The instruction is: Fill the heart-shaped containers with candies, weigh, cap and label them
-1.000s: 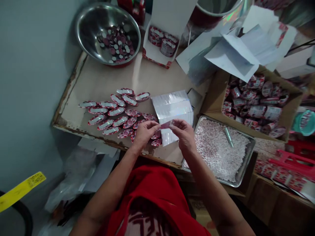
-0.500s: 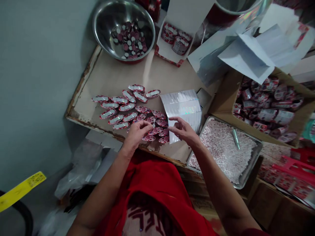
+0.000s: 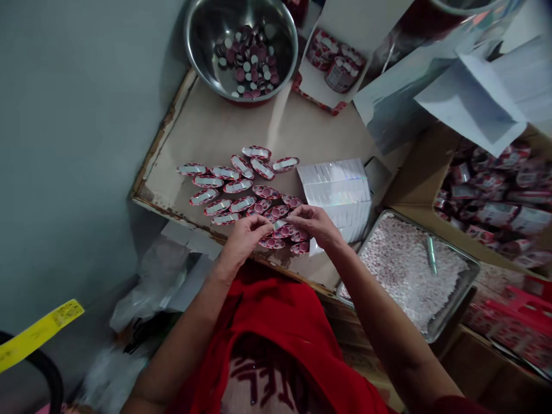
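My left hand (image 3: 246, 237) pinches one end of a small whitish strip (image 3: 279, 225), and the fingertips of my right hand (image 3: 314, 224) close on its other end. Under and around the fingers stand narrow red-and-white oval packs with pink round discs on top (image 3: 261, 207); my hands hide some of them. To the left, similar packs carry pale strips along their tops (image 3: 237, 186). Beside my right hand lies a shiny white sheet of stickers (image 3: 337, 187), creased across and partly covered by that hand.
A steel bowl (image 3: 192, 54) of small discs sits at the back. Right of it is an open carton (image 3: 317, 103) with packs. A metal tray (image 3: 452, 302) holds pale bits and a green tube (image 3: 432, 255). A cardboard box (image 3: 416, 198) of red packs stands at right.
My right hand has moved left from the sticker sheet to the strip, its fingers closing on it. My left hand still pinches the strip. The whole view has shifted slightly.
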### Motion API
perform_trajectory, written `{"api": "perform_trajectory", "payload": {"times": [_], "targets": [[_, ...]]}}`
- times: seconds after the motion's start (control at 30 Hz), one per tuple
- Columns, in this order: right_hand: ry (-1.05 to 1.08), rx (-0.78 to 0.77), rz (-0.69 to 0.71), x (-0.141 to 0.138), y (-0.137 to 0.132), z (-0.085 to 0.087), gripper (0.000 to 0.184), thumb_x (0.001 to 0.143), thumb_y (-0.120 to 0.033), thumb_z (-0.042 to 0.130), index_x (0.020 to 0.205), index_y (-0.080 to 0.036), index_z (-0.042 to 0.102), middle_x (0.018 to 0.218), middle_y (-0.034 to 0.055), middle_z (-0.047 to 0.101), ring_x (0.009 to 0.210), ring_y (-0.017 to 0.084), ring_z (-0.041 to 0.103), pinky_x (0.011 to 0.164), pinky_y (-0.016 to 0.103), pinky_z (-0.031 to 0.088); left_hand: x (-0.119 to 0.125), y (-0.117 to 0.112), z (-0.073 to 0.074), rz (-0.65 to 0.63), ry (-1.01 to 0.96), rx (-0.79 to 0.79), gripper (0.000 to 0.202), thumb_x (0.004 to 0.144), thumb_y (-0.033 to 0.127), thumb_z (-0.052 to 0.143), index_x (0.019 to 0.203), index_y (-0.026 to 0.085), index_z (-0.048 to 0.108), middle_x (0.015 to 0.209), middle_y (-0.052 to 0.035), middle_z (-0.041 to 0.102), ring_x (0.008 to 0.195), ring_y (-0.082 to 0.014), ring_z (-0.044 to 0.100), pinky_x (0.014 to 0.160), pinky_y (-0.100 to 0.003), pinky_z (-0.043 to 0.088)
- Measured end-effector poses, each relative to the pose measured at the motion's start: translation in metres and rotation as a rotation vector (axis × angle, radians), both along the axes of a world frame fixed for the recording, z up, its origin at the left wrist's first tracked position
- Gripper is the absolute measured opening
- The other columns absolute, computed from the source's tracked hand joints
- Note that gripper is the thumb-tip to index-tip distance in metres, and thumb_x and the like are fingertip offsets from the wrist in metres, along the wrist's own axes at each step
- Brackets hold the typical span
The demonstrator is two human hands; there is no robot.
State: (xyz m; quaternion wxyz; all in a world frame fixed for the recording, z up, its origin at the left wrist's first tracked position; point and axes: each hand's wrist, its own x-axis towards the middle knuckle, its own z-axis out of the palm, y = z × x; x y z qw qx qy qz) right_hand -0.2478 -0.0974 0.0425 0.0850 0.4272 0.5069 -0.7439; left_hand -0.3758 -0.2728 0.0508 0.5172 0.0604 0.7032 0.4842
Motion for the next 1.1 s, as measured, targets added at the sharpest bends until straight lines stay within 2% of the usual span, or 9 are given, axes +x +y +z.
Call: {"api": "perform_trajectory", "payload": {"times": [0.1, 0.17, 0.23, 0.33, 0.43, 0.63, 0.77, 0.93, 1.1], "targets": [[-0.033, 0.117, -0.078, -0.006, -0.01, -0.006, 0.041, 0.066, -0.056, 0.088, 0.071, -0.019, 0.072, 0.06, -0.0011, 0.063, 0.051, 0.011, 0.046, 0.051, 0.026, 0.034, -0.01, 0.003, -0.011, -0.025, 0.228, -0.114, 0.017, 0.083, 0.037, 0.075, 0.085, 0.02, 0.077, 0.081, -0.0024, 0.075, 0.076, -0.0186, 0.064, 0.076, -0.03, 0.047], [-0.057, 0.276, -0.142, -0.013, -0.02, -0.013, 0.035, 0.072, -0.053, 0.083, 0.073, -0.019, 0.076, 0.066, 0.0018, 0.07, 0.058, 0.014, 0.055, 0.058, 0.028, 0.041, -0.022, 0.011, -0.019, -0.075, 0.397, -0.182, 0.012, 0.088, 0.031, 0.072, 0.086, 0.021, 0.078, 0.084, -0.0032, 0.076, 0.08, -0.0203, 0.066, 0.079, -0.032, 0.049], [-0.094, 0.469, -0.191, -0.023, -0.03, -0.024, 0.032, 0.077, -0.05, 0.078, 0.073, -0.019, 0.077, 0.068, 0.0023, 0.072, 0.064, 0.017, 0.06, 0.064, 0.029, 0.043, -0.037, 0.023, -0.027, -0.18, 0.571, -0.234, 0.009, 0.09, 0.026, 0.072, 0.085, 0.022, 0.078, 0.092, -0.0052, 0.076, 0.089, -0.0223, 0.068, 0.086, -0.035, 0.05], [-0.199, 0.703, -0.191, -0.038, -0.041, -0.044, 0.034, 0.084, -0.052, 0.07, 0.076, -0.02, 0.077, 0.068, 0.0017, 0.072, 0.065, 0.018, 0.061, 0.065, 0.029, 0.042, -0.057, 0.044, -0.035, -0.36, 0.801, -0.314, 0.007, 0.092, 0.024, 0.073, 0.086, 0.021, 0.078, 0.107, -0.0104, 0.072, 0.109, -0.0283, 0.065, 0.099, -0.041, 0.048], [-0.331, 0.833, -0.128, -0.051, -0.044, -0.06, 0.036, 0.092, -0.052, 0.064, 0.083, -0.021, 0.078, 0.074, 0.0026, 0.075, 0.068, 0.019, 0.063, 0.067, 0.029, 0.041, -0.065, 0.059, -0.041, -0.417, 0.893, -0.391, 0.007, 0.092, 0.025, 0.074, 0.089, 0.02, 0.078, 0.119, -0.0145, 0.066, 0.125, -0.0359, 0.057, 0.106, -0.05, 0.044], [-0.49, 0.92, 0.037, -0.067, -0.038, -0.069, 0.028, 0.097, -0.045, 0.061, 0.092, -0.023, 0.078, 0.086, 0.0046, 0.078, 0.078, 0.022, 0.067, 0.074, 0.031, 0.042, -0.063, 0.061, -0.06, -0.332, 0.904, -0.355, 0.012, 0.095, 0.026, 0.068, 0.09, 0.017, 0.073, 0.129, -0.0205, 0.06, 0.134, -0.0448, 0.047, 0.112, -0.063, 0.036], [-0.515, 0.93, 0.07, -0.07, -0.038, -0.069, 0.028, 0.097, -0.045, 0.062, 0.093, -0.023, 0.078, 0.087, 0.0053, 0.078, 0.079, 0.023, 0.068, 0.074, 0.032, 0.043, -0.063, 0.058, -0.07, -0.325, 0.906, -0.333, 0.013, 0.095, 0.026, 0.066, 0.087, 0.017, 0.071, 0.129, -0.0213, 0.059, 0.133, -0.0462, 0.046, 0.111, -0.066, 0.035], [-0.511, 0.933, 0.065, -0.071, -0.038, -0.07, 0.027, 0.098, -0.045, 0.061, 0.093, -0.024, 0.078, 0.09, 0.0055, 0.079, 0.081, 0.023, 0.069, 0.075, 0.032, 0.042, -0.062, 0.059, -0.071, -0.32, 0.913, -0.345, 0.007, 0.091, 0.021, 0.069, 0.085, 0.018, 0.071, 0.129, -0.0209, 0.059, 0.131, -0.0458, 0.047, 0.108, -0.064, 0.039], [-0.538, 0.933, 0.078, -0.072, -0.038, -0.071, 0.029, 0.098, -0.047, 0.061, 0.095, -0.023, 0.078, 0.094, 0.006, 0.08, 0.086, 0.024, 0.071, 0.076, 0.033, 0.042, -0.062, 0.062, -0.069, -0.33, 0.915, -0.366, 0.011, 0.092, 0.021, 0.065, 0.085, 0.017, 0.071, 0.131, -0.022, 0.059, 0.132, -0.0463, 0.046, 0.108, -0.064, 0.041]]}}
